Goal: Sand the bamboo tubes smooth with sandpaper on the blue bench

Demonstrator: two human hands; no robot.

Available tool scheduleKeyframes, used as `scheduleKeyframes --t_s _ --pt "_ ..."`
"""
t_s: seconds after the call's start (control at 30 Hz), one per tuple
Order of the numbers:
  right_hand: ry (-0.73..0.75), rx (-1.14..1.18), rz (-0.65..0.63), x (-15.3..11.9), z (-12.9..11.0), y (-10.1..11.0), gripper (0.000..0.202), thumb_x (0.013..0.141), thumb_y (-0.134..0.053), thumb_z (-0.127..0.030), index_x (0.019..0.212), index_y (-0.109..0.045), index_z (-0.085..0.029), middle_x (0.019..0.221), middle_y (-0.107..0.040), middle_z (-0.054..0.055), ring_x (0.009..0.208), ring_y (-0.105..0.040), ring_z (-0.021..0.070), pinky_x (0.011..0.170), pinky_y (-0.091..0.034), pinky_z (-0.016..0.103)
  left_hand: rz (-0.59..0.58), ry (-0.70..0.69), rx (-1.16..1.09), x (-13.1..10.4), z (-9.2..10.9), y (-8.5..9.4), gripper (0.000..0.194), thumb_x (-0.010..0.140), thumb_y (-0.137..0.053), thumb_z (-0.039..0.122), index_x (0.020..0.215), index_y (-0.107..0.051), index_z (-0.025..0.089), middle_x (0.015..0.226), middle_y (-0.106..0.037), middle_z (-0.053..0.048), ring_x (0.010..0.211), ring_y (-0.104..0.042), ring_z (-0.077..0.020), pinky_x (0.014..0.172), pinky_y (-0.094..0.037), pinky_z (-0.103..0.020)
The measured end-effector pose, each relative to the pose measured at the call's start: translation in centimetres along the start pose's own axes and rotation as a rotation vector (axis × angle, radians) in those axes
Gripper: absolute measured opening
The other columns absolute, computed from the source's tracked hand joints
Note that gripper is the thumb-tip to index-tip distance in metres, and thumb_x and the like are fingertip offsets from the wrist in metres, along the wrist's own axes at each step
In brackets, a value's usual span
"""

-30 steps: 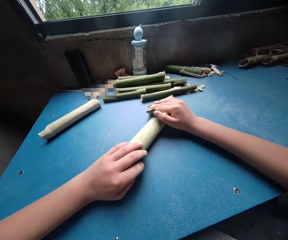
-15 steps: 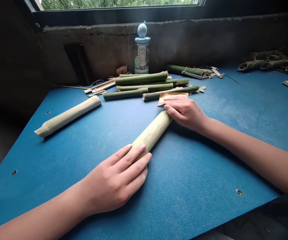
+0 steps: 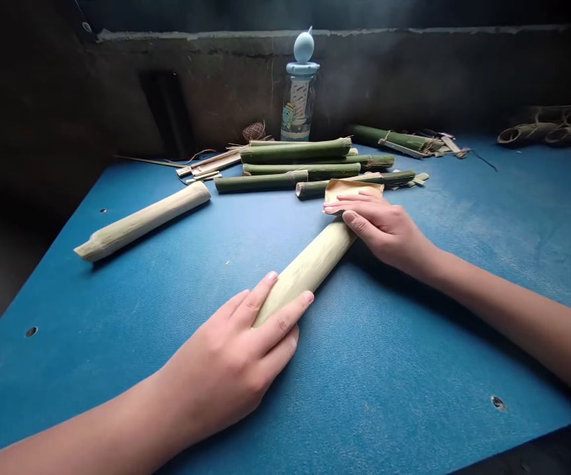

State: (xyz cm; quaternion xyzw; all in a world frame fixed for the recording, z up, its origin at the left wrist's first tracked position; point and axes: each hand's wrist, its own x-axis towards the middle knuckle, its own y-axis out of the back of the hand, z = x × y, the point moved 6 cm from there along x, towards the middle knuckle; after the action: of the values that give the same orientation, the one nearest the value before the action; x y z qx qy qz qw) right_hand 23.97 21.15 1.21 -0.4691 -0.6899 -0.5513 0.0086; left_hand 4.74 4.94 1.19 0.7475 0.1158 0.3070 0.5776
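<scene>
Pale bamboo [image 3: 307, 269]: lying mid-desk [image 3: 389, 356], between both hands
Long axis: slanting from near left to far right, ends covered
Left hand [image 3: 238, 349]: gripping the near part, fingers spread
Right hand [image 3: 384, 227]: closed on a tan sheet [image 3: 352, 189] at the far part
Left: peeled piece [image 3: 146, 221], slanting similarly
Far: green stalks [image 3: 295, 150], near an upright bottle [image 3: 298, 109]

The left hand [image 3: 240, 356] grips the near end of a pale bamboo piece [image 3: 305, 270] on the blue desk [image 3: 389, 369]; the right hand [image 3: 389, 234] presses tan sandpaper [image 3: 352, 191] over its far end. Another pale piece [image 3: 144, 221] lies near the desk's left edge, green bamboo lengths [image 3: 295, 152] toward the back edge.
</scene>
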Motion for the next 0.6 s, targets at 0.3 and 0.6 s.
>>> scheduleKeyframes --t_s 0.3,0.6 --pt "0.419 -0.117 -0.231 -2.5 -8.1 -2.3 0.041 0.099 -0.050 -0.023 0.139 -0.053 -0.018 0.142 -0.057 0.006 0.136 -0.050 0.0214 0.117 -0.036 0.040 -0.079 0.191 0.345 0.1 -0.3 0.8 0.031 0.084 -0.056 0.020 0.107 -0.066 0.037 0.101 -0.070 -0.010 0.050 -0.054 -0.0186 0.046 -0.041 -0.031" --pt "0.163 -0.181 -0.298 0.3 2.9 0.2 0.058 0.093 -0.057 -0.035 0.148 -0.043 -0.026 0.156 -0.040 0.006 0.145 -0.036 0.0305 0.120 -0.027 0.054 -0.106 0.137 0.302 0.3 -0.5 1.1 0.031 0.091 -0.045 0.041 0.114 -0.066 0.039 0.060 -0.051 0.000 0.037 -0.043 -0.0171 0.040 -0.027 -0.029"
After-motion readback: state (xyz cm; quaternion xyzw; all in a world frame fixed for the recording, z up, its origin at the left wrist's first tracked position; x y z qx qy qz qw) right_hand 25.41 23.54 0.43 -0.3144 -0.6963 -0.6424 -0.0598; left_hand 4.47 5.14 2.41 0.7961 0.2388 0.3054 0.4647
